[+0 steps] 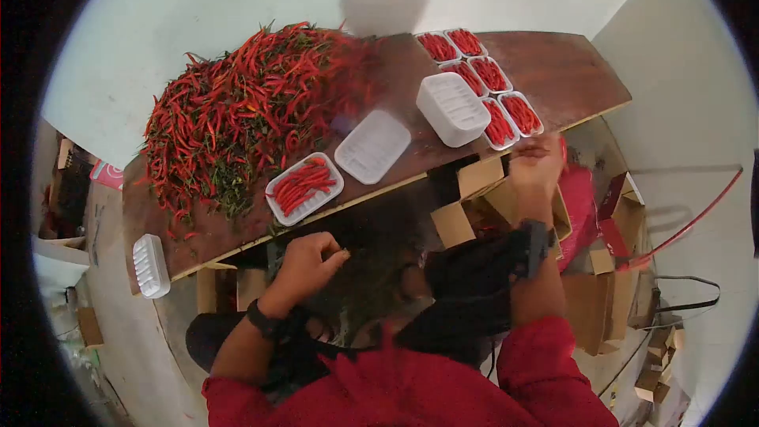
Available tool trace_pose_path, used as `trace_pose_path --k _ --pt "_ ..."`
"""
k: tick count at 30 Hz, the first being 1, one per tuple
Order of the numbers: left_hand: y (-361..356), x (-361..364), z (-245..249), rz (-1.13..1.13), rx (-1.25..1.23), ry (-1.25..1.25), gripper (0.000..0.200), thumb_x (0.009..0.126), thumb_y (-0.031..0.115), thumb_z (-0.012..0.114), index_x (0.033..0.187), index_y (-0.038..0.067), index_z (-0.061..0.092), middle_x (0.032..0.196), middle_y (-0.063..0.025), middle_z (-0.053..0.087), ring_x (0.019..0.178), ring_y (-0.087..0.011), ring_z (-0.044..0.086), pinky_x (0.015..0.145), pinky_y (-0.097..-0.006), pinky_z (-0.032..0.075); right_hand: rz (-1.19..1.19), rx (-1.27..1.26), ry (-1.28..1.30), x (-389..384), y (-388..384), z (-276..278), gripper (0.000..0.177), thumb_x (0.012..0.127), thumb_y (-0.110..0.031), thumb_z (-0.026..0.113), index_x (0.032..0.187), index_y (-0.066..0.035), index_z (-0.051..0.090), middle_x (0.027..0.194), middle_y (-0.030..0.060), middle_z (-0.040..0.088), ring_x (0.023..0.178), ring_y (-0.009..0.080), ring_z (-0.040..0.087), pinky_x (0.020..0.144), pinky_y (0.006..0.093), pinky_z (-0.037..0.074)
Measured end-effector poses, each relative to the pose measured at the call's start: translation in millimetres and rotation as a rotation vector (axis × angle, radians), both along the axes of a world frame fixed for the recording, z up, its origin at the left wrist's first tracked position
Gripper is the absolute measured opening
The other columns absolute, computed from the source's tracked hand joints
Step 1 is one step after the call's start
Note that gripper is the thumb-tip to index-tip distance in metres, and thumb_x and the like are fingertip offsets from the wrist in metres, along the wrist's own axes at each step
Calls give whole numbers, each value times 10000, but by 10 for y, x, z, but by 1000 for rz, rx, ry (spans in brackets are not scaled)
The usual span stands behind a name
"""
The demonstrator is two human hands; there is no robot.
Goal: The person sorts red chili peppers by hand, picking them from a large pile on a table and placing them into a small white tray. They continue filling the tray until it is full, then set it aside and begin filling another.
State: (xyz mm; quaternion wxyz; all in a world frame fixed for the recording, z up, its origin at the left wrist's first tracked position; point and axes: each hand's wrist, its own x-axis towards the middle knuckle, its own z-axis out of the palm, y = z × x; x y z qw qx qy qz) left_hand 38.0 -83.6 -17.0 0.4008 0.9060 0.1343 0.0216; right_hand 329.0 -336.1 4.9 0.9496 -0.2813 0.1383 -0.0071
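My left hand point(312, 263) hovers in front of the table edge, thumb and fingers pinched together; whatever is in the pinch is too small to name. Just beyond it on the table is a white foam tray point(340, 187) partly filled with red chili peppers point(302, 187). To the right of that lies a bare white foam tray point(373, 146). My right hand point(538, 164) is over an open cardboard box point(506, 199), close to the filled trays, its fingers curled in. A bit of red shows at its right side.
A large heap of red chilies with green stems point(245, 111) covers the table's left side. A stack of white trays point(453, 109) stands beside several chili-filled trays point(522, 113). More white trays point(150, 266) sit at the left corner. A pink-red bag point(579, 209) and cartons point(601, 300) are at right.
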Motion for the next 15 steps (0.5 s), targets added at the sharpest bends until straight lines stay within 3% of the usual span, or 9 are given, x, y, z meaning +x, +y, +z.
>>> trace_pose_path --k 1,3,4,6,7,9,11,12,15 --pt "-2 6 -8 -29 -29 45 197 741 207 682 719 27 604 677 -136 604 625 -278 596 578 -355 458 -4 -1 -7 -116 70 29 201 887 -214 575 816 -36 513 681 34 506 577 140 490 577 262 421" --pt "-8 14 -15 -65 -24 56 209 730 223 686 720 30 606 676 -134 604 629 -291 595 581 -364 459 180 -843 -382 -449 346 -56 197 882 -212 572 826 -30 526 686 36 499 588 139 480 566 270 416" --pt "-4 10 -18 -97 -17 76 222 719 239 689 721 32 608 674 -133 604 633 -304 594 583 -373 461 184 -841 -384 -484 460 -93 197 882 -212 572 826 -30 526 686 36 499 588 139 480 566 270 416" --pt "4 20 -17 -160 -19 126 228 712 252 682 737 37 613 692 -136 606 662 -314 598 600 -389 464 536 -378 -132 -546 697 -195 179 878 -206 576 860 -30 546 718 37 509 634 134 491 569 272 419" --pt "33 -4 -21 -215 -18 176 237 705 266 675 753 41 617 709 -139 608 691 -324 601 617 -406 466 578 -360 -135 -633 805 -137 179 878 -206 576 860 -30 546 718 37 509 634 134 491 569 272 419" --pt "115 -68 -199 -418 85 50 248 699 276 655 789 48 619 760 -148 612 752 -344 597 654 -433 465 716 -445 -126 -899 1012 -18 161 885 -193 566 899 -33 560 739 33 519 640 121 483 573 258 412" --pt "197 -160 -229 -458 127 86 219 770 242 653 861 48 613 821 -143 612 792 -329 608 668 -417 475 848 -523 -178 -994 1140 -43 163 885 -197 565 909 -36 571 728 19 530 613 105 474 568 242 400" --pt "230 -174 -204 -398 138 104 219 770 242 653 861 48 613 821 -143 612 792 -329 608 668 -417 475 907 -500 -192 -1023 1196 -99 163 885 -197 565 909 -36 571 728 19 530 613 105 474 568 242 400" --pt "474 -205 -120 -222 131 94 200 786 234 628 872 54 619 818 -152 608 788 -330 604 672 -412 476 1088 -757 -296 -1147 1377 -196 167 881 -193 564 914 -30 574 713 7 536 597 87 468 567 225 394"
